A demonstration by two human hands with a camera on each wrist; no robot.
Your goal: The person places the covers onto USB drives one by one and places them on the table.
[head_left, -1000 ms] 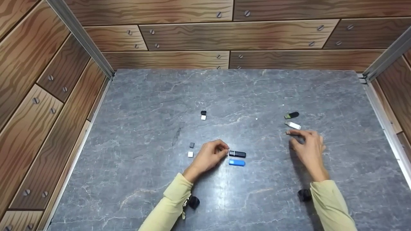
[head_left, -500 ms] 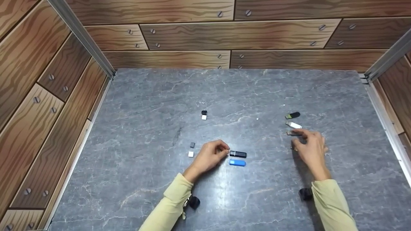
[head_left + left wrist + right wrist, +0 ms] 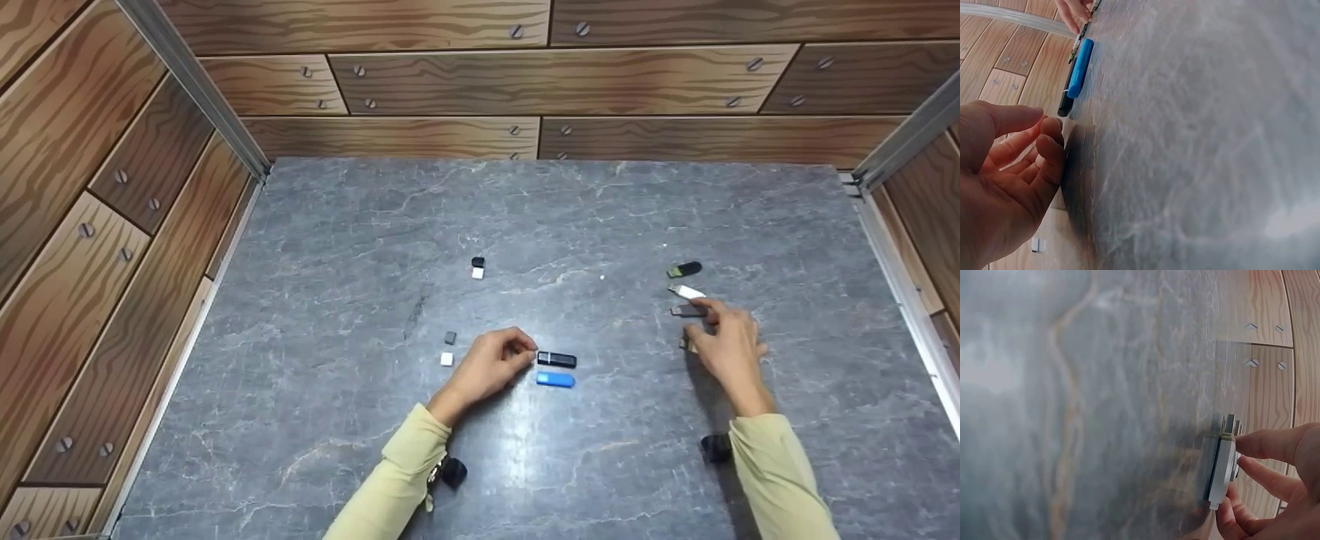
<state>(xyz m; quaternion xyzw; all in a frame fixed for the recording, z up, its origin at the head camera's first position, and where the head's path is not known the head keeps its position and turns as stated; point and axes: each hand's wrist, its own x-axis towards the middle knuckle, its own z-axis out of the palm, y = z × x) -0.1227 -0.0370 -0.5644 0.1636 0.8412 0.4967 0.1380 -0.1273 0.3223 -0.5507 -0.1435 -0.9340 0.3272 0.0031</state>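
Note:
In the head view my left hand (image 3: 496, 357) rests on the table, loosely curled and holding nothing. Right at its fingertips lies a black USB stick (image 3: 558, 360) with a silver band, and a blue USB stick (image 3: 556, 379) is just nearer. My right hand (image 3: 726, 346) curls over a silver-grey USB stick (image 3: 1221, 469), thumb by its bare plug and lower fingers at its other end. A dark USB stick (image 3: 684, 310) sits beneath the index finger. Beyond it lie a white USB stick (image 3: 685, 291) and a black-and-green one (image 3: 685, 269).
Small caps lie left of centre: a black cap (image 3: 478, 262) against a white cap (image 3: 478, 274), a grey cap (image 3: 450, 337), and another white cap (image 3: 447, 359). The grey marbled table (image 3: 337, 225) is bounded by wood-patterned walls (image 3: 420, 82).
The right hand's index finger has drawn back, uncovering the dark USB stick near the white one. Another stick now shows beside the thumb. The left hand stays in place.

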